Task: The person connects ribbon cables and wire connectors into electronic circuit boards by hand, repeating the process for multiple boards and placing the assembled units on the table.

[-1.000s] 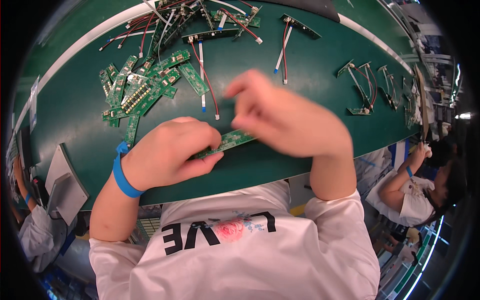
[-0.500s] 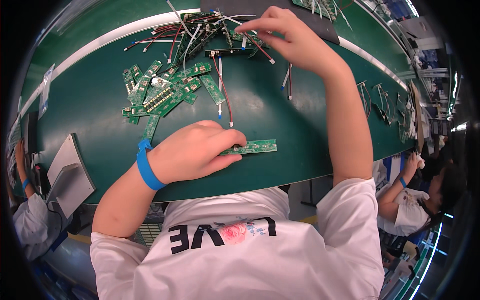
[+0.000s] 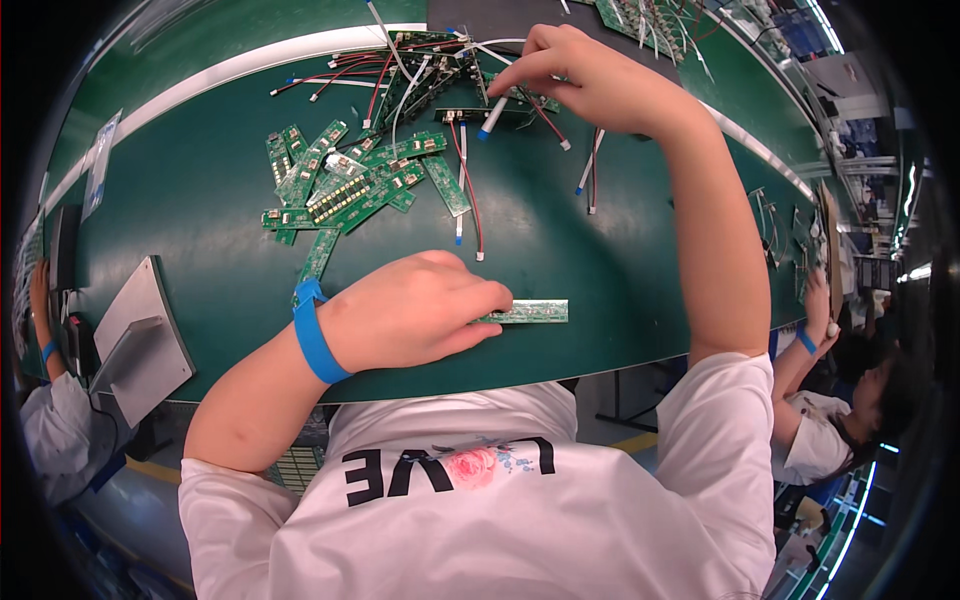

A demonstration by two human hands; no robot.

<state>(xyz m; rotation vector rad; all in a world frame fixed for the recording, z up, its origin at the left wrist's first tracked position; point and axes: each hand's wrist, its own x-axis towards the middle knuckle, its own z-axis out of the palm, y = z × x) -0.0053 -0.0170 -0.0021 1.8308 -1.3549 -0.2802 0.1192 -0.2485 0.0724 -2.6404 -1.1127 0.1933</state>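
Here's your left hand (image 3: 415, 312), just right of the pile (image 3: 350, 185) of green boards and nearer you, thumb and fingers clamped on one end of a board (image 3: 535, 311); its other end juts out to the right, and whether it touches the table (image 3: 200, 220) I can't tell. Blue band (image 3: 316, 338) snug around that wrist! Over to your right hand (image 3: 590, 80), out beyond the pile and off to its right, beside the wired boards (image 3: 430, 75), forefinger stretched toward them. A blue-tipped ribbon (image 3: 494, 116) shows right by the fingertips, but whether they're together on it or apart, I can't tell. Just right of the pile, a red lead (image 3: 470, 200) runs toward you from a dark board (image 3: 480, 115). Left of the pile and nearer you, a pale stand (image 3: 150, 345) leans; far right of it, a co-worker's hand (image 3: 818, 305) is raised at the table's end.
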